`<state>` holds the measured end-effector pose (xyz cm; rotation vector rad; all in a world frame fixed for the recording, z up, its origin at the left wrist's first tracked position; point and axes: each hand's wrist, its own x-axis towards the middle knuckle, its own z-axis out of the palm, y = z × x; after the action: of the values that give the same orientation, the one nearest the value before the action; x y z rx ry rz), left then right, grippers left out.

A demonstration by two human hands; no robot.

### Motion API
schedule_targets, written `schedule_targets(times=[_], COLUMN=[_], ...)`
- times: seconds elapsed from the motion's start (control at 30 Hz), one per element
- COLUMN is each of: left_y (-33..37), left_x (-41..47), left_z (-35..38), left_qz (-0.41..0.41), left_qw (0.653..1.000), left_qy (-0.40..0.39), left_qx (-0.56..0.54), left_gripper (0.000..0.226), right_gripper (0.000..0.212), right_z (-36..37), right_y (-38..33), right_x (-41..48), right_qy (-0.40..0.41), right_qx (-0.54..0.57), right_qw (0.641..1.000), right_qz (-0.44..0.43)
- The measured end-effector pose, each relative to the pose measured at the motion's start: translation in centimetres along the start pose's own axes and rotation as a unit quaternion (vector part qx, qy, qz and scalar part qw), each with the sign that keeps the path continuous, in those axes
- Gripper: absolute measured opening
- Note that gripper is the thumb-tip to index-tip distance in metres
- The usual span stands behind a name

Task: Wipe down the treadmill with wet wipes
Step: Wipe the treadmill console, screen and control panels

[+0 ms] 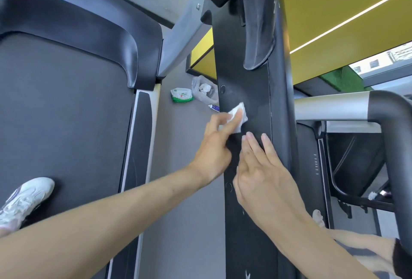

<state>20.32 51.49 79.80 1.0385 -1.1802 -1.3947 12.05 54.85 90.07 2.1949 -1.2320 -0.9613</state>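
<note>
A black treadmill upright post [247, 91] runs up the middle of the view, dusty with pale streaks. My left hand [215, 147] presses a crumpled white wet wipe [238, 116] against the post with straight fingers. Just below and to the right, my right hand [263, 174] lies flat on the post with its fingers straight, touching it and holding nothing. The treadmill belt [58, 122] fills the left side.
On the grey floor beyond the post lie a green and white pack of wipes [181, 95], a clear plastic bag with used wipes [204, 89] and a small tube [213, 107]. My white shoe [24, 200] stands on the belt. A silver and black handrail [347, 107] crosses at right.
</note>
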Motion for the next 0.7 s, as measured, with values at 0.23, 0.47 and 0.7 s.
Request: schedule_targets(times=[0.23, 0.47, 0.7], left_y=[-1.1, -2.9, -2.7], left_x=[0.9, -0.7, -6.2], left_z=[0.7, 0.6, 3.0], left_qz=[-0.004, -0.001, -0.009], left_qw=[0.999, 0.997, 0.993], left_qy=[0.04, 0.007, -0.069], left_qx=[0.034, 0.074, 0.091], left_gripper=[0.082, 0.088, 0.103], right_gripper=[0.047, 0.036, 0.042], right_z=[0.1, 0.6, 0.9], right_y=[0.0, 0.0, -0.1], right_x=[-0.2, -0.3, -0.2], right_qy=[0.02, 0.062, 0.133], right_qx=[0.003, -0.013, 0.028], right_qw=[1.0, 0.998, 0.991], right_qz=[-0.008, -0.023, -0.02])
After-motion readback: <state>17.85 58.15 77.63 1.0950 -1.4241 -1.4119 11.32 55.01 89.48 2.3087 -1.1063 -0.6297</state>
